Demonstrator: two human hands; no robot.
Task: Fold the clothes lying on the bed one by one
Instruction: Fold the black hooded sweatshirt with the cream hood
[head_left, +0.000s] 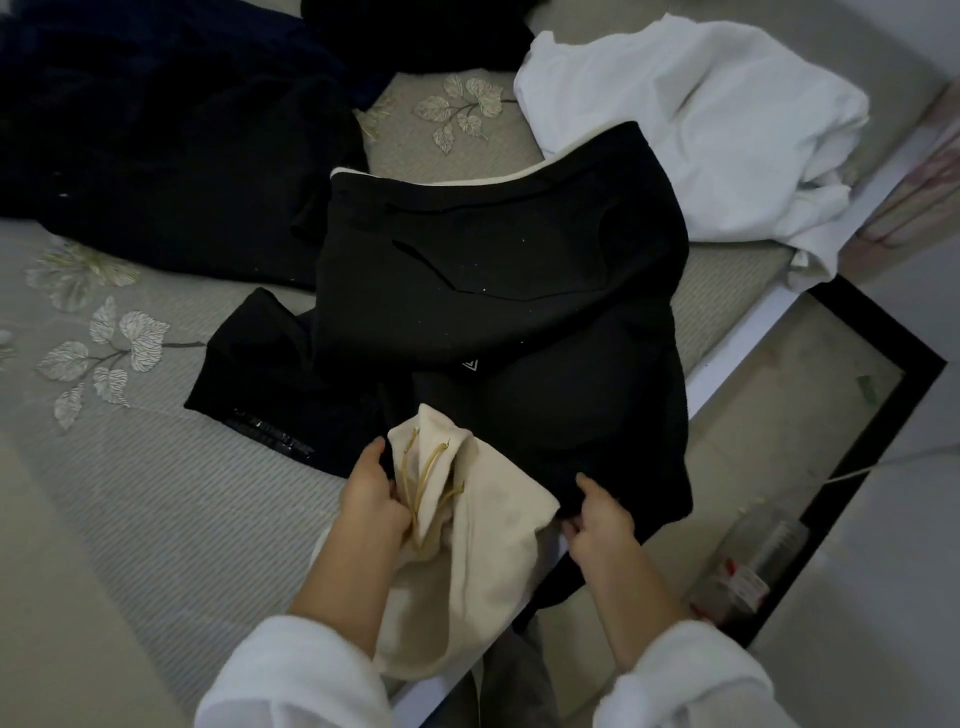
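At the far left we see the bed (156, 519), its grey-green ribbed cover sewn with pale leaf sprigs (104, 358), and across its far left corner a heap of dark clothes (156, 156). Toward the middle lies the black garment (493, 291), spread over the cover with its near end drooping past the bed's white edge. A cream lining (483, 525) shows along its far hem and bunches out at the near end, where yellowish cords (423, 483) hang. The left hand (371, 499), in a white sleeve (291, 675), clutches that cream cloth together with the cords, fingers curled round them. Just right of it, the right hand (597, 519) pinches the black garment's near edge, thumb on top and fingers tucked beneath. On the black cloth we make out a small white triangle mark (470, 365), and lower left a strip of print (270, 431) too blurred to read. Farther right a white garment (675, 130) sits crumpled at the bed's right edge. Beyond is a pale floor (883, 597) with a black-framed panel (883, 332), and by its border a clear bottle (748, 566) whose red and white label (737, 582) we cannot read.
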